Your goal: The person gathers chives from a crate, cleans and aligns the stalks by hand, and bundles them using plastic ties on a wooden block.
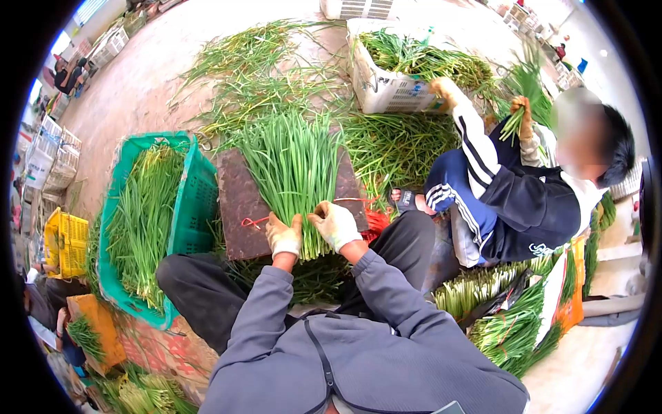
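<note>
A thick bunch of garlic chives (pixel 293 165) lies on a dark, square board (pixel 238 190) in front of me, cut ends toward my body. My left hand (pixel 284 236), in a pale work glove, is closed on the lower left side of the bunch, thumb uppermost. On the lower right side, my gloved right hand (pixel 335 225) is closed with curled fingers against the stalks; its fingertips are partly hidden. A red tie (pixel 255 222) shows at both sides of the bunch, its middle hidden by the leaves.
A green crate (pixel 179 207) of chives stands at left. Loose chives (pixel 255 76) cover the floor ahead. Red ties (pixel 374 222) lie by my right knee. At right, a seated co-worker (pixel 524 186) holds chives beside a white crate (pixel 372 86). Tied bunches (pixel 510 328) lie behind.
</note>
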`<state>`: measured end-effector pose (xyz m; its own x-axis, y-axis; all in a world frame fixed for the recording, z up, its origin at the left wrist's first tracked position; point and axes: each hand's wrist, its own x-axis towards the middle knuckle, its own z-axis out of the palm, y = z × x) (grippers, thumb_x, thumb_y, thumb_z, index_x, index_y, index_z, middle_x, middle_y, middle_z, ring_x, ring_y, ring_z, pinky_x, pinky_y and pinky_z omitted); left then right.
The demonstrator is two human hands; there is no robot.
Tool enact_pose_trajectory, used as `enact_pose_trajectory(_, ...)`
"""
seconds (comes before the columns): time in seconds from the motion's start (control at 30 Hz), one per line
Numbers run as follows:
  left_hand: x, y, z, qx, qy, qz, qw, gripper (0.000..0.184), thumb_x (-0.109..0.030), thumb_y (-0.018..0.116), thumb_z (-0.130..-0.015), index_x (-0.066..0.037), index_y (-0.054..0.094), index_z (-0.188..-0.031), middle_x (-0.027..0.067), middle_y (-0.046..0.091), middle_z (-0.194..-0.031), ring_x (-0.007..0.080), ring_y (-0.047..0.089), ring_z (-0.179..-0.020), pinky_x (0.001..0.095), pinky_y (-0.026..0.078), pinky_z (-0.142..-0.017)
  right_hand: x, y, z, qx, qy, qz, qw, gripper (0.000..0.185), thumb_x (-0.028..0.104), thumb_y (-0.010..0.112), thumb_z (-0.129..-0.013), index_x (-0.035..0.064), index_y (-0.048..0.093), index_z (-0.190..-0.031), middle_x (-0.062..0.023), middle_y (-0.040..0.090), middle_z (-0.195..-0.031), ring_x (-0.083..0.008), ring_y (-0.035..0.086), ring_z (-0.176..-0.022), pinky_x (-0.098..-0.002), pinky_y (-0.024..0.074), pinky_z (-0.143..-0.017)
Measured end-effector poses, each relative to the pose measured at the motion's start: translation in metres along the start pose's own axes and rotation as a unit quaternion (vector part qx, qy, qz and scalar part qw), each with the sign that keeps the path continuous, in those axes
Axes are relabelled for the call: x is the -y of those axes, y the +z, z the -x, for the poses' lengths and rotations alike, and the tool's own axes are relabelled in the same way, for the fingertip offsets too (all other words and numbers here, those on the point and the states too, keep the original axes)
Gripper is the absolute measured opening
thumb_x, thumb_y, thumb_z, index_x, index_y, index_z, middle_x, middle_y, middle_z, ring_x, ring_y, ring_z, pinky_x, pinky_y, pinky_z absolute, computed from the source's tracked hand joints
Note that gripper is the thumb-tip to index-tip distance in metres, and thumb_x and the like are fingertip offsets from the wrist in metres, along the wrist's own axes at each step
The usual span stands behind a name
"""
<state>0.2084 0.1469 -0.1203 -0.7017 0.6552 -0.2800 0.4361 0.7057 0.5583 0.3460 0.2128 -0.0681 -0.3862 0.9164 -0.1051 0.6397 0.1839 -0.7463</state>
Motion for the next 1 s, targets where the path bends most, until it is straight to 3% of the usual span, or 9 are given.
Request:
enact_pose_trajectory(0.3, 0.002, 0.002, 0.003, -0.021, 0.014, 0.012, 1.0, 0.087, -0.052, 0.066, -0.086, 0.007, 0.036, -0.142, 0.0336, 0.051, -0.131, 0.0464, 0.051, -0.12, 0.0491, 0.041, -0.104, -0.01, 0.015, 0.001, 0.004, -0.004, -0.009, 1.0, 0.025, 0.022, 0.066, -0.086, 0.0072, 0.07, -0.105, -0.0165, 0.071, -0.096, -0.034, 0.069, -0.089, -0.0382, 0.0541, -0.078)
enact_pose_trajectory(0.4, -0.004, -0.002, 0.006, -0.021, 0.013, 0.009, 1.0, 0.094, -0.06, 0.064, -0.085, 0.008, 0.035, -0.143, 0.0337, 0.051, -0.13, 0.0468, 0.05, -0.12, 0.0495, 0.04, -0.104, -0.002, 0.016, 0.005, 0.016, -0.058, 0.014, 0.998, 0.03, 0.019, 0.066, -0.086, 0.0103, 0.069, -0.114, -0.0168, 0.07, -0.104, -0.0343, 0.067, -0.097, -0.0401, 0.053, -0.085)
enact_pose_trajectory(0.47, -0.005, -0.006, 0.009, -0.004, 0.011, 0.033, 0.999, 0.109, -0.071, 0.065, -0.078, 0.008, 0.031, -0.145, 0.0341, 0.048, -0.134, 0.047, 0.048, -0.124, 0.0492, 0.039, -0.105, -0.005, 0.021, 0.004, 0.024, -0.065, 0.015, 0.997, 0.03, 0.017, 0.065, -0.086, 0.0106, 0.069, -0.115, -0.0166, 0.071, -0.104, -0.0347, 0.066, -0.098, -0.0409, 0.0526, -0.086)
enact_pose_trajectory(0.6, -0.007, -0.015, 0.01, 0.025, 0.013, 0.012, 1.0, 0.121, -0.075, 0.07, -0.07, 0.008, 0.027, -0.148, 0.0345, 0.045, -0.138, 0.0469, 0.045, -0.128, 0.0479, 0.038, -0.108, -0.017, 0.022, 0.0, 0.034, -0.085, -0.002, 0.996, 0.029, 0.014, 0.065, -0.087, 0.0092, 0.069, -0.115, -0.0166, 0.071, -0.102, -0.0336, 0.067, -0.095, -0.0384, 0.0529, -0.085)
enact_pose_trajectory(0.73, -0.004, -0.014, 0.005, 0.062, -0.005, 0.023, 0.998, 0.124, -0.068, 0.078, -0.067, 0.007, 0.025, -0.149, 0.034, 0.043, -0.141, 0.0456, 0.044, -0.131, 0.046, 0.038, -0.109, -0.013, 0.019, 0.0, -0.033, -0.016, -0.158, 0.987, 0.024, 0.013, 0.069, -0.087, 0.0053, 0.069, -0.109, -0.016, 0.072, -0.096, -0.0274, 0.071, -0.085, -0.0331, 0.0539, -0.078)
enact_pose_trajectory(0.83, -0.006, -0.009, 0.008, 0.031, 0.0, -0.003, 1.0, 0.118, -0.062, 0.079, -0.07, 0.007, 0.026, -0.149, 0.0324, 0.045, -0.139, 0.0447, 0.046, -0.128, 0.0464, 0.038, -0.109, -0.011, 0.014, -0.006, -0.043, 0.009, -0.046, 0.998, 0.024, 0.024, 0.072, -0.085, 0.0023, 0.069, -0.095, -0.0187, 0.071, -0.087, -0.0302, 0.071, -0.082, -0.0361, 0.0546, -0.075)
enact_pose_trajectory(0.93, -0.01, -0.012, 0.01, 0.021, -0.004, 0.002, 1.0, 0.114, -0.06, 0.079, -0.069, 0.006, 0.03, -0.148, 0.0337, 0.047, -0.137, 0.0459, 0.048, -0.126, 0.0464, 0.04, -0.107, -0.008, 0.015, -0.013, 0.011, 0.037, 0.069, 0.997, 0.03, 0.03, 0.071, -0.085, 0.0022, 0.07, -0.095, -0.0197, 0.071, -0.088, -0.0333, 0.07, -0.083, -0.0392, 0.0545, -0.076)
enact_pose_trajectory(1.0, -0.011, -0.013, 0.011, 0.027, -0.005, 0.003, 1.0, 0.115, -0.06, 0.079, -0.069, 0.007, 0.028, -0.148, 0.0333, 0.046, -0.138, 0.0455, 0.047, -0.127, 0.0463, 0.039, -0.108, -0.011, 0.018, -0.018, 0.018, 0.05, 0.07, 0.996, 0.033, 0.033, 0.071, -0.084, 0.0024, 0.07, -0.095, -0.0199, 0.071, -0.088, -0.0354, 0.069, -0.084, -0.0417, 0.0543, -0.077)
